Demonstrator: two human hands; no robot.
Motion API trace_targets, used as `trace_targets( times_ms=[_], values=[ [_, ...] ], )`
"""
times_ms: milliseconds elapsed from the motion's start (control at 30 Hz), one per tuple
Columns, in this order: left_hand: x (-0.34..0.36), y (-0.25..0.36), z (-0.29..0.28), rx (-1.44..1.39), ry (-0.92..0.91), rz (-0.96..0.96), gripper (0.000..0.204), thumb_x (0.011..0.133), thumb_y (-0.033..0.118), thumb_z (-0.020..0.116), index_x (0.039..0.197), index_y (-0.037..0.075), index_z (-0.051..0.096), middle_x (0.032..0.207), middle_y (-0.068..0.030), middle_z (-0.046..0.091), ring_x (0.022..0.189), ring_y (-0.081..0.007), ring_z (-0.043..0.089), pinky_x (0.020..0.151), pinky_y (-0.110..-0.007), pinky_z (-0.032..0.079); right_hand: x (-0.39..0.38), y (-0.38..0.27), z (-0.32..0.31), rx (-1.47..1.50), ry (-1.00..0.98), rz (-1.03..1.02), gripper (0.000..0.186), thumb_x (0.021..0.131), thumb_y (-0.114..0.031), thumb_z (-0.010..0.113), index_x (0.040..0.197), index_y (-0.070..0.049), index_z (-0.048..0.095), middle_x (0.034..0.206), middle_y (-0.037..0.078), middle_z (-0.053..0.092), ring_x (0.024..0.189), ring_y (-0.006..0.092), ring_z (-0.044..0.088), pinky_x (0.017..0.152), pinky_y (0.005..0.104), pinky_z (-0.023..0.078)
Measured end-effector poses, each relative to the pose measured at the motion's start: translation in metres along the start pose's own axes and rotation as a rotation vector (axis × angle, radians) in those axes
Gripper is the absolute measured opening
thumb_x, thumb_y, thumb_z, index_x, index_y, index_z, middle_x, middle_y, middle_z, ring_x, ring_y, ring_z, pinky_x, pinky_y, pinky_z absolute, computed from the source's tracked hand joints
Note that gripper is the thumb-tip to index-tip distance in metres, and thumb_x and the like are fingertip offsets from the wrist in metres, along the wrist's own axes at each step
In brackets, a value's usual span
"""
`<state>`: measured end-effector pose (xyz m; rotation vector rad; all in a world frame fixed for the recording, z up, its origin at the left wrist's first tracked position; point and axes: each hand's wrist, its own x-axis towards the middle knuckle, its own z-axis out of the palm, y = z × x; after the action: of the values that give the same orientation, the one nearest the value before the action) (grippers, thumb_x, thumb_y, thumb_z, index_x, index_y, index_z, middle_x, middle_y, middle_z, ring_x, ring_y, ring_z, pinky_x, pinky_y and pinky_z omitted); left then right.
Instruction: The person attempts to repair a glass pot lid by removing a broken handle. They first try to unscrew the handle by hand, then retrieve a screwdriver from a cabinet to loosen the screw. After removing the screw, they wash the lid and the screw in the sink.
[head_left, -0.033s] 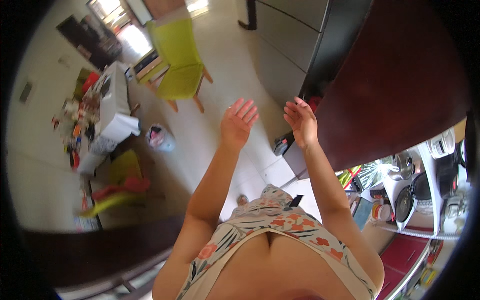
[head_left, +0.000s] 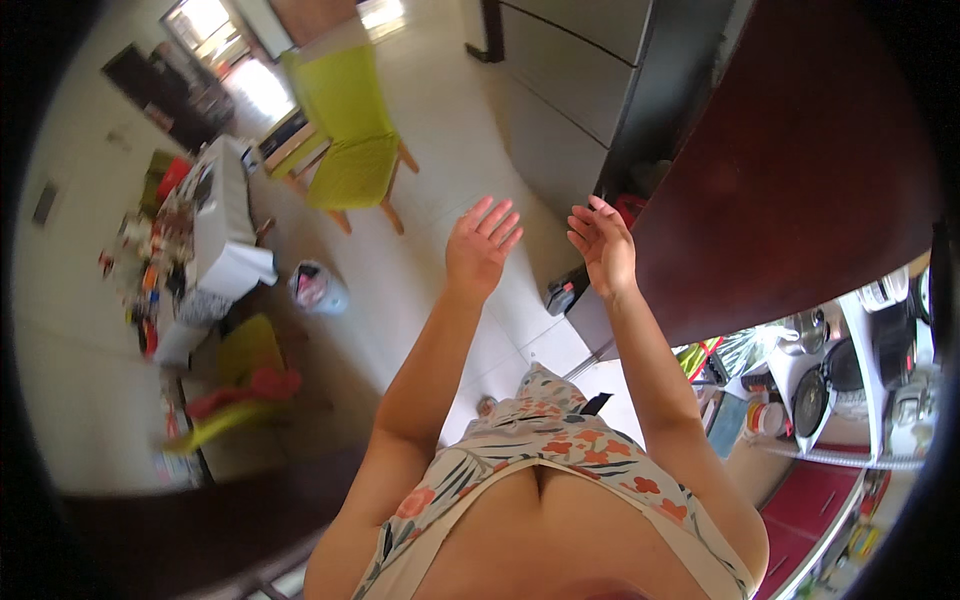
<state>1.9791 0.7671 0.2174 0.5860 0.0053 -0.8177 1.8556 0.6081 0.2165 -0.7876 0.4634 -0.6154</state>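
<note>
Both my hands are held up in front of me with palms showing and nothing in them. My left hand (head_left: 481, 245) has its fingers stretched and spread over the tiled floor. Across a gap from it, my right hand (head_left: 603, 245) is open too, its fingers slightly curved. The dark red door panel (head_left: 790, 170) is the thing nearest my right hand, just beyond its outer side. Whether that hand touches the panel I cannot tell; they seem apart. Past the fingers stands a grey cabinet with drawer-like fronts (head_left: 560, 90).
A green chair (head_left: 352, 170) stands ahead on the left, with a bin (head_left: 318, 288) nearer. Along the left wall runs a cluttered table with a white cloth (head_left: 232, 255). Shelves (head_left: 868, 375) at the right hold pans and jars. A dark bottle-like object (head_left: 560, 295) stands by the panel's foot.
The view has shifted slightly, so the chair and table sit a little further left and lower. My left hand appears marginally further right; both hands stay open.
</note>
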Motion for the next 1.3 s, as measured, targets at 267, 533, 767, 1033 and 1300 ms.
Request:
trace_targets(
  times_ms=[267,533,767,1033,1300],
  values=[
    [0.207,0.013,0.045,0.073,-0.23,-0.285,0.046,0.094,0.03,0.042,0.132,0.005,0.036,0.135,-0.0166,0.041,0.122,-0.0302,0.041,0.104,-0.045,0.033,0.142,-0.009,0.015,-0.006,0.213,-0.261,0.032,0.096,-0.026,0.044,0.122,-0.007,0.048,0.103,0.008,0.06,0.091,0.0181,0.059,0.078,0.0327,0.049],
    [0.366,-0.01,0.097,0.23,-0.4,-0.602,0.046,0.092,0.034,0.046,0.128,0.007,0.042,0.129,-0.0153,0.047,0.114,-0.0276,0.047,0.1,-0.043,0.037,0.274,-0.052,-0.003,0.035,0.524,-0.47,0.031,0.096,-0.026,0.047,0.122,-0.008,0.048,0.103,0.01,0.061,0.09,0.0188,0.06,0.076,0.0324,0.05],
    [0.46,-0.064,0.14,0.31,-0.637,-0.945,0.044,0.09,0.035,0.048,0.125,0.007,0.045,0.127,-0.0159,0.05,0.112,-0.0292,0.049,0.099,-0.045,0.037,0.311,-0.072,-0.037,0.122,0.802,-0.783,0.029,0.095,-0.023,0.049,0.12,-0.009,0.05,0.099,0.01,0.063,0.086,0.0177,0.062,0.073,0.0313,0.052],
    [0.492,-0.108,0.191,0.4,-0.766,-1.314,0.034,0.095,0.029,0.04,0.121,0.009,0.049,0.124,-0.0149,0.053,0.114,-0.0304,0.05,0.099,-0.046,0.038,0.303,-0.078,-0.044,0.201,1.064,-0.953,0.027,0.095,-0.022,0.048,0.118,-0.01,0.051,0.097,0.009,0.064,0.083,0.0161,0.063,0.071,0.0304,0.051],
    [0.51,-0.167,0.232,0.468,-0.746,-1.38,0.034,0.095,0.031,0.04,0.12,0.009,0.049,0.122,-0.0133,0.055,0.111,-0.0287,0.051,0.098,-0.045,0.039,0.325,-0.119,-0.11,0.258,1.191,-0.901,0.027,0.093,-0.023,0.05,0.116,-0.011,0.052,0.098,0.008,0.064,0.082,0.0178,0.062,0.071,0.031,0.052]
  ],
)
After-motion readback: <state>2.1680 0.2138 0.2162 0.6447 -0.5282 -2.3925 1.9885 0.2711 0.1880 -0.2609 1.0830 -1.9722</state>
